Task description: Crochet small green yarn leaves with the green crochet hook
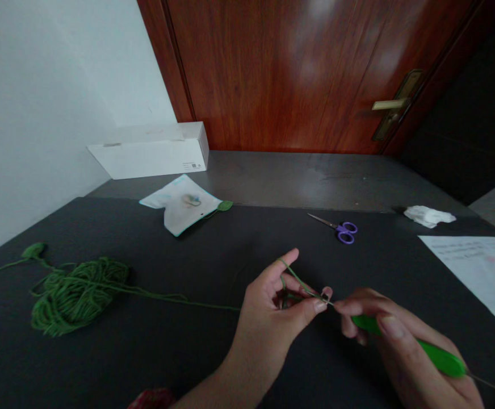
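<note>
My left hand (279, 304) is closed, with thumb and fingertips pinching a small bit of green yarn work (324, 297). Over its raised index finger runs a strand of green yarn (298, 278). My right hand (401, 341) grips the green handle of a crochet hook (441, 359); the thin metal shaft reaches into the stitches at my left fingertips. From the left hand the yarn trails across the table to a loose green yarn ball (79, 295) at the left. The stitches themselves are mostly hidden by my fingers.
Purple-handled scissors (345, 232) lie beyond my hands. A whitish cloth or pouch (188, 205) with a green crocheted leaf (225, 205) is farther left, before a white box (158, 150). On the right are a crumpled tissue (430, 216) and a printed sheet (481, 267). A small green piece (33, 251) lies behind the yarn.
</note>
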### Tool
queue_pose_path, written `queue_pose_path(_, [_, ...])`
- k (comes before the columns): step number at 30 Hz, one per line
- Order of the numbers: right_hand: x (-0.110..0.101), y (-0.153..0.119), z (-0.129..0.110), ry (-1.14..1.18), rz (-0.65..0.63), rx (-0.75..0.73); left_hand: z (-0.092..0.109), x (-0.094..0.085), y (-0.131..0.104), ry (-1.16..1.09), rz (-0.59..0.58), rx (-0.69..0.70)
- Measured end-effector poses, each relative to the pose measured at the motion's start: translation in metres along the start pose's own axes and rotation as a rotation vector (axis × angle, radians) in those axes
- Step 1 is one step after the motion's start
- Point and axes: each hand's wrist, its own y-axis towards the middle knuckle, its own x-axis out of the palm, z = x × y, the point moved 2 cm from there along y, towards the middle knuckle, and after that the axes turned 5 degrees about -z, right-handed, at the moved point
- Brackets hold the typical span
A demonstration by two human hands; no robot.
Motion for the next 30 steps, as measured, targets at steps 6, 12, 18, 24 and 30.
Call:
queue_pose_path(6, [-0.002,0.001,-0.013,-0.383,-0.058,-0.157,-0.004,-0.001,0.0,-0.073,-0.024,-0.031])
queue_pose_path(12, [0.0,0.003,-0.016,-0.414,-0.044,-0.228,-0.003,-0.002,-0.001,-0.112,-0.075,-0.057])
queue_pose_path(18, [-0.002,0.004,-0.018,-0.401,-0.044,-0.216,0.0,0.0,-0.004,-0.106,-0.102,-0.078])
queue_pose_path(24, [0.008,0.004,-0.017,-0.811,-0.037,-0.529,-0.002,0.003,-0.005,0.009,0.005,-0.044])
queue_pose_path(30, [0.02,0.007,-0.02,-1.107,-0.039,-0.64,-0.002,0.002,-0.002,-0.106,-0.113,-0.103])
